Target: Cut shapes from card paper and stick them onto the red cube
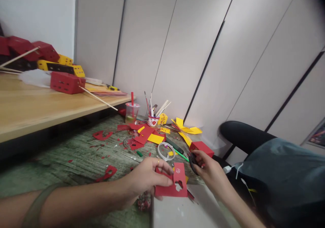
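My left hand (157, 177) is closed on a piece of red card (167, 191) with a small flower outline and a flower-shaped cut-out. The card is held over the near edge of a pale grey board (182, 211). To its right, my right hand (207, 165) grips black-handled scissors (193, 163) by the loops; their blades are hard to make out. Just beyond that hand sits a red paper box (203, 149). A white ring-shaped roll (166, 151) and a green pencil (181, 154) lie between the hands and the scraps.
Red and yellow paper scraps (146, 135) litter the green wood-grain table. Behind them stand a drink cup (132, 113) with a red straw and a pot of brushes (153, 120). A raised wooden shelf (38, 109) at left bears red boxes. A black chair (243, 136) is at right.
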Available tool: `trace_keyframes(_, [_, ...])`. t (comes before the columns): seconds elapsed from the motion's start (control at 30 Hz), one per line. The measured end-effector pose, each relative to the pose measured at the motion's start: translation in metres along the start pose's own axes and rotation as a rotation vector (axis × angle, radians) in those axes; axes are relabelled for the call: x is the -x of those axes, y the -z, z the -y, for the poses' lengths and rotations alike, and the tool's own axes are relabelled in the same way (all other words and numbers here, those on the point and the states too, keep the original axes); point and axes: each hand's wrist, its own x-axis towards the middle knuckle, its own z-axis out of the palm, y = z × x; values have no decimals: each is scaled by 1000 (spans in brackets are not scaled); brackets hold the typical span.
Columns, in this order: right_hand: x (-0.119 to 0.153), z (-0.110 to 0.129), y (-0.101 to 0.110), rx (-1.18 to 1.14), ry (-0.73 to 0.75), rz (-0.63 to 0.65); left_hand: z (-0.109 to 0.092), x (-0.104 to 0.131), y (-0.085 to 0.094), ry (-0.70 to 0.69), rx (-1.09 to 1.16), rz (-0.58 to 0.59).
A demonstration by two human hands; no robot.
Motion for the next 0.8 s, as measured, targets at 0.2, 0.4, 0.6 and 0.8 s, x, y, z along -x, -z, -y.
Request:
trace_keyframes(0.2, [30,32,6,-497,-97,104,-4,4,-1,-28,-3,32])
trace_keyframes(0.4, [39,39,-1,-512,-98,110,-4,5,-3,-44,-100,84])
trace_keyframes(0.6, [32,-3,6,-94,-93,122,18,2,-5,-84,-313,112])
trace_keyframes(0.8, [11,-22,6,354,-19,125,27,8,-6,-218,-520,115])
